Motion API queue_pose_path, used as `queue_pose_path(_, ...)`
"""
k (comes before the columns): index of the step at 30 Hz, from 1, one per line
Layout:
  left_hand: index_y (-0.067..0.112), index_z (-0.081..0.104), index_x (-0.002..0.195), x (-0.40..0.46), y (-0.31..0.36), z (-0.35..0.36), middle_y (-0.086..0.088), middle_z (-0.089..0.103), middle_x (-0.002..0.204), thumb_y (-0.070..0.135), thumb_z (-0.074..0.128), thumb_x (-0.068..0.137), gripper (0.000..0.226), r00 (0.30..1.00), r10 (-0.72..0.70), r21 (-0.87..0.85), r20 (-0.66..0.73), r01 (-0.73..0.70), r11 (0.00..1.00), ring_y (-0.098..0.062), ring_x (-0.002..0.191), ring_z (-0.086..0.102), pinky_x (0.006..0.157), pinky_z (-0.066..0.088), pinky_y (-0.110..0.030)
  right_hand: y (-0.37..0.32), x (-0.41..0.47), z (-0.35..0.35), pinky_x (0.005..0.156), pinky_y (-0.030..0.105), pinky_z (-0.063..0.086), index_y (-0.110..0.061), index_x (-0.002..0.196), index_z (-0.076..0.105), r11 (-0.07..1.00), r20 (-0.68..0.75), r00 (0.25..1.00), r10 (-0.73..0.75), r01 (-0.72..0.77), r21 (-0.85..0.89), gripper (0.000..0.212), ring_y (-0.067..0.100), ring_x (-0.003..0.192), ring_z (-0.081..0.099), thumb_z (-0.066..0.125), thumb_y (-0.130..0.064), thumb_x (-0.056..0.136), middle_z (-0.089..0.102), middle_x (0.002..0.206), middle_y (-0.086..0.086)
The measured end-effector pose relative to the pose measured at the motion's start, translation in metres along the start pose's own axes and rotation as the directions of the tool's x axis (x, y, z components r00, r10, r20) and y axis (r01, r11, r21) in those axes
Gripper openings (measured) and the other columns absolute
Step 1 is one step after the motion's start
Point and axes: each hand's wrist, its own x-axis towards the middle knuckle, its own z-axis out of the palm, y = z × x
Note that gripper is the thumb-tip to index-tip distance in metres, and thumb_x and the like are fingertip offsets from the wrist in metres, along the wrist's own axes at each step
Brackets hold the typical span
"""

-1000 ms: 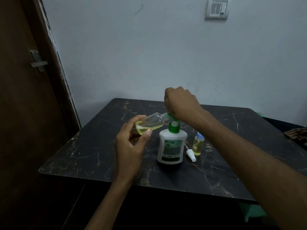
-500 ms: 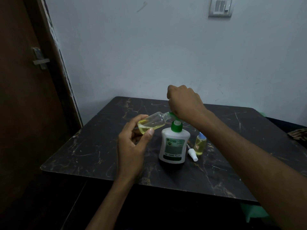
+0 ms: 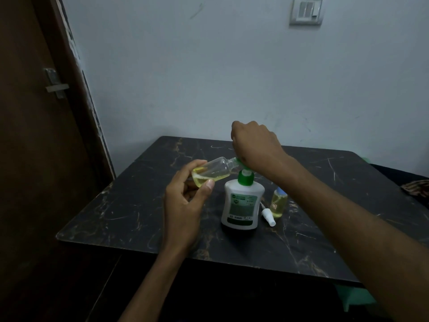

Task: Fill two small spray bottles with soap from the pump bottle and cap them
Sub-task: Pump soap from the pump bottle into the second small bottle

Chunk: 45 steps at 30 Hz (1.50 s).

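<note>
Both hands are busy over the dark marble-look desk (image 3: 139, 205). Left hand (image 3: 185, 205) is pinched around a small clear spray bottle (image 3: 213, 169), thumb on the near side and fingers on the far side, holding it tipped almost sideways with its open neck pointing right, straight at the green pump spout (image 3: 239, 161). There's yellowish soap pooled in the low end of that bottle, roughly a third full I'd say. Right hand (image 3: 255, 145) is curled down on top of the pump head of the white pump bottle (image 3: 241, 205), which stands upright around the middle of the desk; can't really see the fingers under the knuckles, so exactly how it's gripping is hard to tell. Just right of the pump bottle there's the second small bottle (image 3: 278, 203), upright, full of yellow soap with a bluish top. Between those two, a white spray cap (image 3: 268, 217) lies on its side on the desk, with its thin tube pointing toward the far side.
</note>
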Motion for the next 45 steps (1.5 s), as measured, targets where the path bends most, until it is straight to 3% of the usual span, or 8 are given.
queue_pose_path(6, 0.030, 0.068, 0.133, 0.002, -0.001, -0.001, 0.029, 0.072, 0.118, 0.014, 0.072, 0.101, 0.036, 0.999, -0.016, 0.011, 0.042, 0.016, 1.000, -0.002, 0.108, 0.071, 0.085, 0.060, -0.024, 0.000, 0.002, -0.005, 0.053, 0.031, 0.029, -0.012, 0.096, 0.046, 1.000, -0.016, 1.000, -0.003, 0.003, -0.005, 0.009, 0.015, 0.059, 0.037, 0.055, -0.015, 0.097, 0.045, 0.077, 0.003)
queue_pose_path(12, 0.032, 0.068, 0.135, 0.008, -0.001, -0.004, 0.021, 0.073, 0.123, 0.030, 0.069, 0.093, 0.042, 0.997, -0.002, 0.005, 0.076, 0.001, 1.000, -0.008, 0.111, 0.072, 0.085, 0.060, -0.023, 0.004, 0.003, 0.000, 0.059, 0.035, 0.036, -0.011, 0.104, 0.053, 1.000, -0.014, 1.000, -0.009, 0.009, 0.015, 0.008, 0.021, 0.067, 0.046, 0.053, -0.016, 0.098, 0.049, 0.082, 0.005)
queue_pose_path(21, 0.028, 0.067, 0.137, 0.012, -0.005, -0.008, 0.013, 0.073, 0.126, 0.021, 0.071, 0.098, 0.040, 0.996, 0.006, 0.009, 0.092, -0.007, 1.000, -0.008, 0.111, 0.072, 0.084, 0.062, -0.025, -0.003, 0.002, -0.005, 0.050, 0.030, 0.024, -0.013, 0.093, 0.042, 0.998, -0.026, 0.999, -0.027, 0.025, -0.059, 0.015, 0.015, 0.058, 0.035, 0.057, -0.014, 0.095, 0.048, 0.078, 0.004)
queue_pose_path(24, 0.026, 0.067, 0.137, 0.013, -0.006, -0.008, 0.013, 0.073, 0.125, 0.009, 0.071, 0.101, 0.040, 0.996, 0.009, 0.007, 0.093, -0.010, 1.000, -0.008, 0.111, 0.072, 0.083, 0.061, -0.023, -0.001, 0.005, -0.007, 0.055, 0.033, 0.031, -0.013, 0.094, 0.044, 0.998, -0.035, 0.999, -0.028, 0.025, -0.062, 0.011, 0.018, 0.061, 0.039, 0.054, -0.014, 0.097, 0.046, 0.076, 0.003)
queue_pose_path(29, 0.029, 0.068, 0.135, 0.013, -0.007, -0.006, 0.017, 0.073, 0.124, 0.019, 0.071, 0.098, 0.039, 0.996, 0.009, -0.007, 0.092, -0.009, 1.000, -0.009, 0.112, 0.072, 0.086, 0.061, -0.023, -0.003, -0.002, 0.000, 0.060, 0.036, 0.034, -0.010, 0.102, 0.049, 0.999, 0.007, 0.999, -0.033, 0.034, -0.030, 0.011, 0.021, 0.067, 0.041, 0.055, -0.005, 0.094, 0.047, 0.082, 0.005)
queue_pose_path(33, 0.026, 0.068, 0.136, 0.011, -0.009, -0.007, 0.018, 0.073, 0.124, 0.007, 0.071, 0.100, 0.040, 0.996, 0.003, -0.014, 0.090, -0.002, 1.000, -0.007, 0.113, 0.072, 0.086, 0.060, -0.021, -0.006, -0.003, 0.001, 0.061, 0.035, 0.033, -0.013, 0.098, 0.044, 0.999, 0.005, 0.999, -0.037, 0.037, -0.039, 0.013, 0.023, 0.070, 0.042, 0.057, -0.011, 0.096, 0.045, 0.083, 0.005)
queue_pose_path(40, 0.029, 0.068, 0.135, 0.014, -0.007, -0.006, 0.025, 0.072, 0.123, 0.025, 0.070, 0.095, 0.040, 0.996, 0.010, -0.013, 0.088, -0.009, 1.000, -0.005, 0.111, 0.071, 0.085, 0.060, -0.019, 0.000, 0.005, -0.002, 0.060, 0.035, 0.035, -0.009, 0.100, 0.050, 1.000, -0.001, 1.000, -0.022, 0.022, 0.005, 0.011, 0.024, 0.068, 0.045, 0.050, -0.021, 0.100, 0.045, 0.080, 0.005)
queue_pose_path(45, 0.025, 0.068, 0.135, 0.011, -0.012, -0.004, 0.024, 0.072, 0.122, 0.008, 0.070, 0.100, 0.040, 0.996, -0.003, -0.016, 0.086, 0.005, 1.000, -0.004, 0.111, 0.071, 0.086, 0.059, -0.019, 0.001, 0.000, 0.008, 0.059, 0.035, 0.035, -0.010, 0.102, 0.051, 0.999, 0.003, 1.000, -0.002, 0.002, 0.038, 0.005, 0.017, 0.061, 0.040, 0.053, -0.012, 0.098, 0.049, 0.081, 0.006)
